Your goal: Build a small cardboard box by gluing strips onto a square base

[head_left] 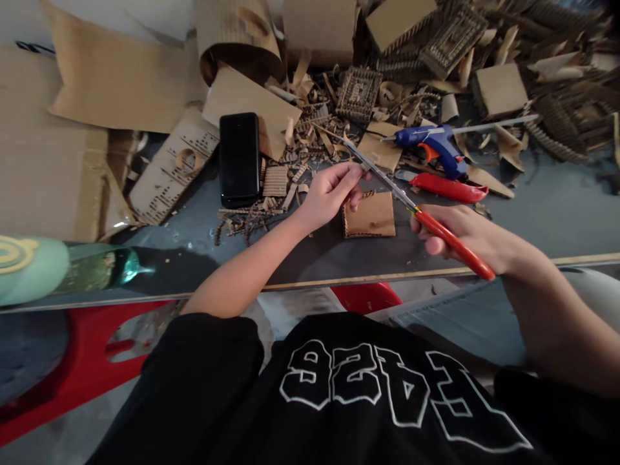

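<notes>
My right hand [453, 232] grips the orange handle of a long cutting tool [426, 223] whose metal blade [375, 171] slants up to the left. My left hand [332, 190] pinches the blade near its tip with thumb and fingers. Just below the blade, a small square piece of corrugated cardboard [371, 216] lies flat on the grey table [557, 206], between my two hands.
A black phone [239, 158] lies left of my left hand. A blue glue gun [436, 145] and a red-handled tool [450, 188] lie behind the blade. Cardboard sheets [116, 77], strips and woven cardboard squares [358, 92] cover the back. A green bottle [62, 268] lies at the left edge.
</notes>
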A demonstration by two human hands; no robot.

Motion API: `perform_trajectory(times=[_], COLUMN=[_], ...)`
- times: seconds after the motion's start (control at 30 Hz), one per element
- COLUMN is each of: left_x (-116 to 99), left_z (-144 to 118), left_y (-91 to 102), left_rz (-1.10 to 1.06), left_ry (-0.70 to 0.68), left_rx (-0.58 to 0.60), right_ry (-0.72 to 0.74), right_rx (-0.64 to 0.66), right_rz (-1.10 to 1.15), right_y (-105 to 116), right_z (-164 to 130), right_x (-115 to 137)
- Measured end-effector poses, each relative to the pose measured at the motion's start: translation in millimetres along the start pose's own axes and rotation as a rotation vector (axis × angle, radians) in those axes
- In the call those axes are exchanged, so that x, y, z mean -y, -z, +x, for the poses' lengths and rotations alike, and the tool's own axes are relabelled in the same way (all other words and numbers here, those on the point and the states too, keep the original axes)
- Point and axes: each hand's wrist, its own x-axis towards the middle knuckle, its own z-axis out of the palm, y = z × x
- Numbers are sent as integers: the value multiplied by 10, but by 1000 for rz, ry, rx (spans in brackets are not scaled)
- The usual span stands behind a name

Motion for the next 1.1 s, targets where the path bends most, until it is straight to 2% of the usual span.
perform_trajectory(times=[0.1,0.27,0.4,0.47,0.5,0.6,0.67,0.77,0.87,0.93,1.0,1.03,1.07,1.1], left_x=[8,22,47,68,79,120,154,206,227,204,157,131,107,89], left_z=[1,-7,8,24,32,53,59,54,29,6,-14,-20,-24,-25], left_y=[4,6,34,63,80,131,161,199,223,226,220,215,209,203], left_rz=[-1,-41,-50,-10,25,182,283,389,480,564,671,728,784,837], left_ry=[11,63,103,82,56,-22,-61,-137,-197,-227,-253,-253,-245,-231], left_rx=[8,23,5,-60,-105,-242,-295,-292,-291,-294,-264,-234,-195,-154], right_ry=[-50,-40,-178,-285,-345,-589,-726,-869,-976,-945,-725,-597,-518,-503], right_rx=[40,-33,-24,-126,-231,-540,-625,-587,-498,-605,-798,-832,-786,-704], right_rz=[21,46,58,-3,-71,-352,-494,-643,-753,-783,-680,-573,-469,-424], right_y=[12,-64,21,183,289,636,831,978,897,746,585,521,476,453], right_z=[1,19,11,-26,-53,-150,-200,-222,-177,-92,61,164,282,410], right_x=[54,79,106,101,76,-140,-383,-721,-783,-642,-433,-330,-241,-168])
